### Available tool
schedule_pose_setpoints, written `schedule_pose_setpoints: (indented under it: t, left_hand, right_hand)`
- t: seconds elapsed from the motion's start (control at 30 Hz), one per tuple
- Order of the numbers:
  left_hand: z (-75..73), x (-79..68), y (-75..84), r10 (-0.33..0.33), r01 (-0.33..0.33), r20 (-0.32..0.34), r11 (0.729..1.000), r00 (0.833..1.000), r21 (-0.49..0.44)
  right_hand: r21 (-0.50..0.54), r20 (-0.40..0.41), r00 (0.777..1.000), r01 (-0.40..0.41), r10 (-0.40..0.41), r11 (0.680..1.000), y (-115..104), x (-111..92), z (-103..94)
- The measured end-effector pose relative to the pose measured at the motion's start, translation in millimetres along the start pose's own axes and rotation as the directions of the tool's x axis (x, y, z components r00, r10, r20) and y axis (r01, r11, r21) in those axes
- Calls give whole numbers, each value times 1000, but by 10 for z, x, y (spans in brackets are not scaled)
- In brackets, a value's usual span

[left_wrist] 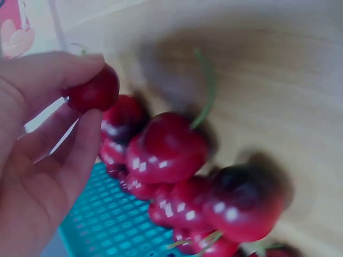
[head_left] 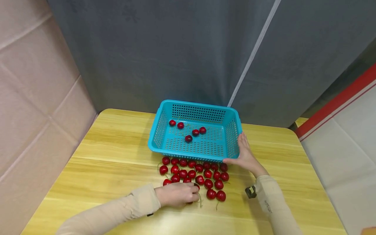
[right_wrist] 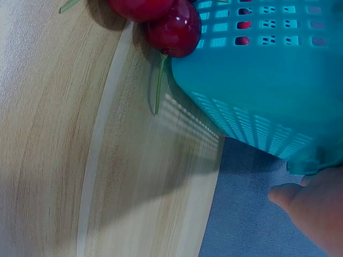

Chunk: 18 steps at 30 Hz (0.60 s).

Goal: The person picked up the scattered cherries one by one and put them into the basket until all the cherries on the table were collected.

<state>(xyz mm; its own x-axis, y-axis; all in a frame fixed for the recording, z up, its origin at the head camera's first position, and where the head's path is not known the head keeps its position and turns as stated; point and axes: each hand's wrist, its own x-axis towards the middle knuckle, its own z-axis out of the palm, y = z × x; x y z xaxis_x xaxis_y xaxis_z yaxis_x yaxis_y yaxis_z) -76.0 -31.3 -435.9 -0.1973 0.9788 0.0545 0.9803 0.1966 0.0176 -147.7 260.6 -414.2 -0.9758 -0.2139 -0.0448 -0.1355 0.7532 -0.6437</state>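
Note:
A dark red cherry (left_wrist: 99, 90) is pinched between the thumb and fingers of my left hand (left_wrist: 48, 118). In the head view that hand (head_left: 177, 194) is low over the near edge of a group of stemmed cherries (head_left: 199, 180) on the table. Behind them stands a turquoise perforated basket (head_left: 188, 154) with several cherries (head_left: 188, 138) spread on its floor. My right hand (head_left: 248, 160) holds the basket's near right corner, thumb at the front rim and fingers along the right side. In the right wrist view only part of this hand (right_wrist: 316, 206) shows.
The light wooden table (head_left: 117, 147) ends at a grey curtain (head_left: 161, 58) just behind the basket. A pinkish panel (head_left: 32, 98) stands on the left, and a white one with a red edge (head_left: 349, 137) on the right.

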Motion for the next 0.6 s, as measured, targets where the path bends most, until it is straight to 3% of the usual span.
schedule_pose_setpoints:
  t: [0.27,0.5,0.6]
  left_hand:
    - [-351,92,-92,4,-4,6,998,1000,-57]
    - [-729,191,-316,7,-9,-76,1000,997,-28]
    - [-863,222,-449,-8,1,-118,998,993,-59]
  right_hand:
    - [0,0,1000,-2,2,1000,6,0,1]
    - [-8,-8,1000,4,-4,1000,6,1,3]
    - [-5,-11,1000,0,0,1000,4,3,6]
